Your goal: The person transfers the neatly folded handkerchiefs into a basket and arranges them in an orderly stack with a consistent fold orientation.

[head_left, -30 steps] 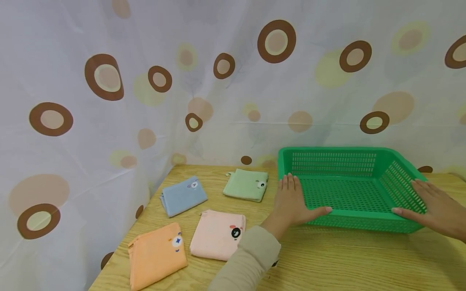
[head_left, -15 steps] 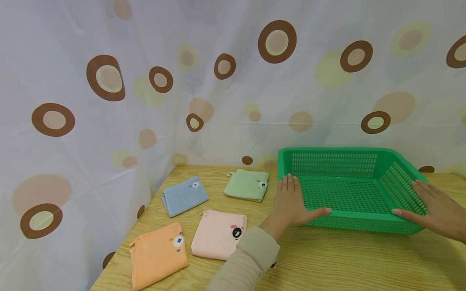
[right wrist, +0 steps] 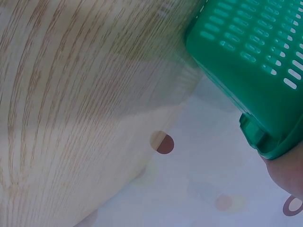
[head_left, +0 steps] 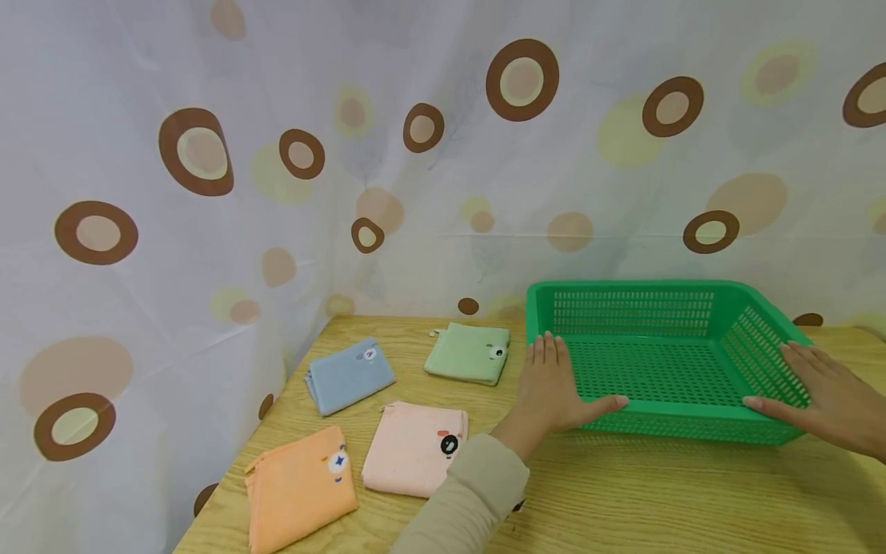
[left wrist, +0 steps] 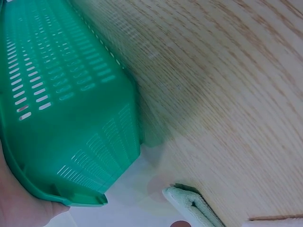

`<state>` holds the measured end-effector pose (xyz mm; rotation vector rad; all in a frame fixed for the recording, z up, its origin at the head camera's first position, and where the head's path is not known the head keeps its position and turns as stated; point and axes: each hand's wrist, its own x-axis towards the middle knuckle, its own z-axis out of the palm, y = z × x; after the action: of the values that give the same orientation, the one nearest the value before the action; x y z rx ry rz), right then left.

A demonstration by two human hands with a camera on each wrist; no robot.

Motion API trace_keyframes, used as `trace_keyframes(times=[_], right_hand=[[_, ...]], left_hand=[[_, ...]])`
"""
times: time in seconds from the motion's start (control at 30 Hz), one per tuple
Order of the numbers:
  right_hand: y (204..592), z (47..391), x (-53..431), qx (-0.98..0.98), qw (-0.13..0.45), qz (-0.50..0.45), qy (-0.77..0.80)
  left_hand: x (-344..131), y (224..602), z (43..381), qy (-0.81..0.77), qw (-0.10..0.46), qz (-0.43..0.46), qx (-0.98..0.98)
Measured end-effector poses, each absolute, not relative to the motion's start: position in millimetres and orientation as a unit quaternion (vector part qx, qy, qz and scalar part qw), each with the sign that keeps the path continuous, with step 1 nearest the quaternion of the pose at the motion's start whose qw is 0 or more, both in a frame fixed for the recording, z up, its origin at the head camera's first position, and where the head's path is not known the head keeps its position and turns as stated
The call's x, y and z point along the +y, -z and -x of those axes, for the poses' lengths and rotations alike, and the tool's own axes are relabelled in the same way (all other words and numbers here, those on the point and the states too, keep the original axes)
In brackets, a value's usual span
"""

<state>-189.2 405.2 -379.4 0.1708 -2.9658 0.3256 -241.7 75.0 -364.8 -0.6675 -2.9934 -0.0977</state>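
A green plastic basket (head_left: 637,362) with slotted walls stands on the wooden table at the right of the head view. My left hand (head_left: 550,392) rests on its near left corner, fingers straight along the left side and thumb lying over the front rim. At the opposite corner, my right hand (head_left: 827,396) lies against the right side with straight fingers, its thumb over the front rim too. Both wrist views show the basket's outer walls, with part of a hand at the rim. Nothing lies inside the basket.
Left of the basket lie folded small towels: blue (head_left: 351,375), green (head_left: 467,353), orange (head_left: 301,488) and pink (head_left: 415,446). My left sleeve (head_left: 471,492) partly covers the pink one. A patterned curtain (head_left: 429,185) hangs behind the table (head_left: 623,500).
Both hands and the basket hold the same place throughout. Only a slight shift of the head view shows.
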Motion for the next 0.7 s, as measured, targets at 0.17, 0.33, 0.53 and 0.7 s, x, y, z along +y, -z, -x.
trace_keyframes(times=[0.17,0.33,0.53,0.7], right_hand=[[379.2,188.9,405.2,-0.990,0.072,-0.054,-0.107],[377.9,187.8,404.7,-0.991,0.064,-0.052,-0.107],[375.4,186.8,403.7,-0.992,0.059,-0.049,-0.104],[374.2,185.6,402.5,-0.992,0.054,-0.048,-0.107]], left_hand=[[75.0,365.4,241.8,0.027,0.036,0.218,-0.975],[74.5,365.3,241.5,0.028,0.034,0.214,-0.976],[73.3,364.8,240.4,0.035,0.036,0.216,-0.975],[72.1,365.1,239.0,0.034,0.037,0.215,-0.975]])
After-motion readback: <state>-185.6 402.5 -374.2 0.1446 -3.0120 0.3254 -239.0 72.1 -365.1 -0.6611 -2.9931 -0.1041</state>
